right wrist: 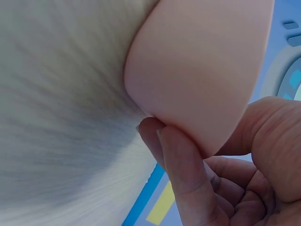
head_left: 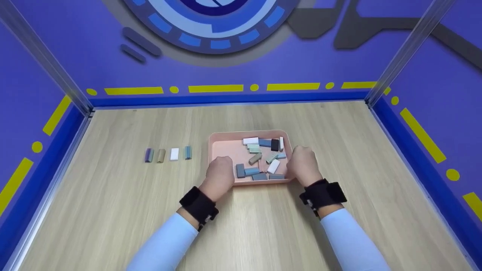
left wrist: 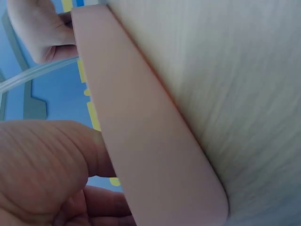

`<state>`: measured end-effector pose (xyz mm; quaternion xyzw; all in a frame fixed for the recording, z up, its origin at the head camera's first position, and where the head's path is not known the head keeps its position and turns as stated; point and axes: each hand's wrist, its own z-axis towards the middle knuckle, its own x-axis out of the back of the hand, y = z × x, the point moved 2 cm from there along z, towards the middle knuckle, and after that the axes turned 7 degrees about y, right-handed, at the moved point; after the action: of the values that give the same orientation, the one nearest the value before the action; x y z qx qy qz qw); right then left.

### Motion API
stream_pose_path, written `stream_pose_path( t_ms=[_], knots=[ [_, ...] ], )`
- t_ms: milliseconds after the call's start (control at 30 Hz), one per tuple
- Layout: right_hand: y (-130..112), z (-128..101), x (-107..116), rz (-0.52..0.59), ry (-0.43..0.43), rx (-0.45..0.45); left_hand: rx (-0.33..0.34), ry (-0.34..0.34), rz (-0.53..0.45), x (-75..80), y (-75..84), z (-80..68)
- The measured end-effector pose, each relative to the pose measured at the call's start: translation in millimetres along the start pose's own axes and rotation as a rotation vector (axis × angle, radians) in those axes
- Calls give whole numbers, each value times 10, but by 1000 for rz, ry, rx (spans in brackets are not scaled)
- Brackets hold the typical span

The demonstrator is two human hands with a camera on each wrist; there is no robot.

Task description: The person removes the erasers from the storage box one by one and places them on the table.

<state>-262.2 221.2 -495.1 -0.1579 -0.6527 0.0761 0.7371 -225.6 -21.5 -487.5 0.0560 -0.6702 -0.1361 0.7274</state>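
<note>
Gripping the pink tray [head_left: 226, 150] at its near corners, my left hand [head_left: 220, 175] and right hand [head_left: 303, 165] each pinch the rim, thumb on top and fingers [right wrist: 183, 174] under, probably to keep it level. It sits mid-worktop [head_left: 339, 226], holding loose small blocks [head_left: 260, 158]. Four more blocks [head_left: 168, 154] lie in a row, well apart to its left.

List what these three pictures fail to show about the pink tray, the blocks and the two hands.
- Head view: the left hand and right hand show only their backs; the fingers on the pink tray are hidden.
- Left wrist view: the tray wall hides the blocks; the table is blurred.
- Right wrist view: the tray corner blocks its contents.
- Head view: the four blocks in a row are too small to show detail.
</note>
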Motion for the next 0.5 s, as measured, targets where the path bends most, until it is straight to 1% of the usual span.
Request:
stream_pose_path(
  t_ms=[100,200,267,400,500],
  knots=[
    [-7,-6,6,-7,24,27,-11,8,-27,23,-26,-11],
    [-5,-8,6,-9,27,42,-20,4,-41,17,-42,-16],
    [-6,-7,4,-9,18,32,-31,1,-53,10,-55,-23],
    [-9,-2,8,-5,5,12,-82,7,-79,14,-83,-17],
    [-12,6,17,-1,6,11,-100,27,-105,68,-110,15]
  ],
)
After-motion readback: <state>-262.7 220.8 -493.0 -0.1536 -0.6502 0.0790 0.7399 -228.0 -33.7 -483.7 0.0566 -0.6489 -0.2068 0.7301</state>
